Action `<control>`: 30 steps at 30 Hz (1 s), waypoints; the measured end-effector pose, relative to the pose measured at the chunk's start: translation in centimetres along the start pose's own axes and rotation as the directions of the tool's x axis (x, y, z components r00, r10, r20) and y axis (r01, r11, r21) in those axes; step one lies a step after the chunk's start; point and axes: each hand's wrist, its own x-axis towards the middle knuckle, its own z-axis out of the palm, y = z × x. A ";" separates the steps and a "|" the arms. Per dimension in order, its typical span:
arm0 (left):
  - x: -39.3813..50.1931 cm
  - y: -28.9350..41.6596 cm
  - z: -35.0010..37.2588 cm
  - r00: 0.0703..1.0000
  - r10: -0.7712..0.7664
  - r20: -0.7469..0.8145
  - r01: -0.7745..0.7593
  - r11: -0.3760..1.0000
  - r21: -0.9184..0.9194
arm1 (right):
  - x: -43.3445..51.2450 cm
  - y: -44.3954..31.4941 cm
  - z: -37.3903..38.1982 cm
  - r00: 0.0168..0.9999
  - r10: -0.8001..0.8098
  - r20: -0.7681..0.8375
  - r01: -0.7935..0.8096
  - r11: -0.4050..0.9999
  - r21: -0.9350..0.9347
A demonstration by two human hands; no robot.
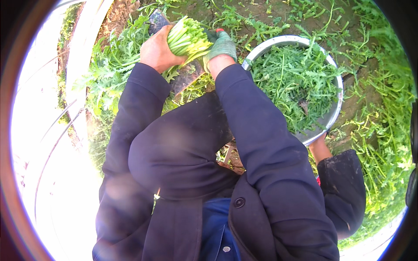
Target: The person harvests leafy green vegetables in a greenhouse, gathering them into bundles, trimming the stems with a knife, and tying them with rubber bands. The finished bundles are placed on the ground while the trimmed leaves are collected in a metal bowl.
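Note:
My left hand (160,50), bare, is wrapped around a bunch of leafy greens (187,39). Its pale cut stems point to the right, and its lobed leaves spread out to the left. My right hand (223,47) wears a grey-green glove and presses against the stem ends, its fingers partly hidden behind them. A small red spot shows at the top of the glove; whether it is a fingertip or something held is unclear. Beneath the bunch lies a dark, flat board (187,76), mostly covered.
To the right stands a round metal basin (339,94) holding loose greens (287,78). Growing plants (388,98) line the far right. Bent wires (54,153) and bright white sheeting (75,195) are at left. A dark-clothed bent limb (341,186) sits below the basin.

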 end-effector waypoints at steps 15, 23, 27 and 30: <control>0.4 -0.6 -0.3 0.999 -0.024 0.035 0.024 1.000 -0.010 | -0.1 0.5 1.9 0.999 0.008 0.034 -0.007 1.000 -0.016; 0.7 -0.6 -0.1 0.998 -0.062 0.020 0.062 0.998 -0.002 | 1.0 -0.6 1.7 0.988 0.113 0.103 -0.067 0.925 -0.374; 0.9 -0.5 0.0 0.995 -0.097 0.024 0.097 0.995 0.009 | 1.1 -1.1 1.5 0.998 0.036 -0.049 -0.057 0.851 -0.522; 0.7 -0.3 0.3 0.994 -0.113 0.003 0.112 0.994 0.016 | 0.7 -1.4 1.5 0.988 0.138 0.066 -0.096 0.893 -0.439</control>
